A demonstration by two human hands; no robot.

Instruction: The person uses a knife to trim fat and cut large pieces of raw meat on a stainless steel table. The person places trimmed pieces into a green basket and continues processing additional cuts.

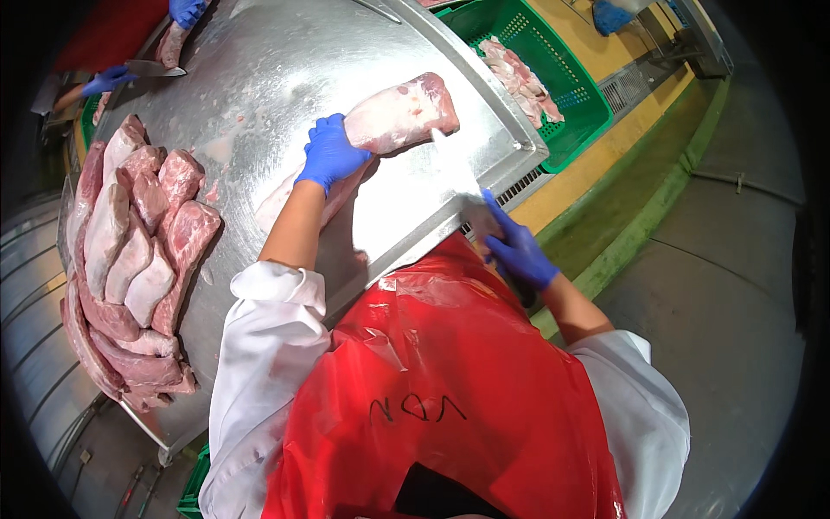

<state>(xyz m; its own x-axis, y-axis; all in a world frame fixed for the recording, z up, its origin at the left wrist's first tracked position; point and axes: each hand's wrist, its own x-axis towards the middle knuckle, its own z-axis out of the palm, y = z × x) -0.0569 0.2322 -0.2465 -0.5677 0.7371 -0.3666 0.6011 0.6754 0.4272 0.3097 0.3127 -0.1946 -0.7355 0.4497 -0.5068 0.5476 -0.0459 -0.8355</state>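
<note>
A long pale piece of pork loin (402,112) lies slantwise on the metal table (268,73). My left hand (333,154), in a blue glove, grips it across the middle and presses it down. In my right hand (520,246), also blue-gloved, is a knife (456,169), held by the handle. Its bright blade points up toward the table's far side, with the tip at the near edge of the loin's right end. Glare washes out part of the blade, and my left hand and forearm cover part of the meat.
Several long meat pieces (130,259) are heaped at the table's left. Beyond its right corner stands a green perforated basket (584,104) holding pale trimmings (520,78). At the far left, a co-worker's gloved hand (108,80) holds another knife (156,68) beside a meat piece (172,45).
</note>
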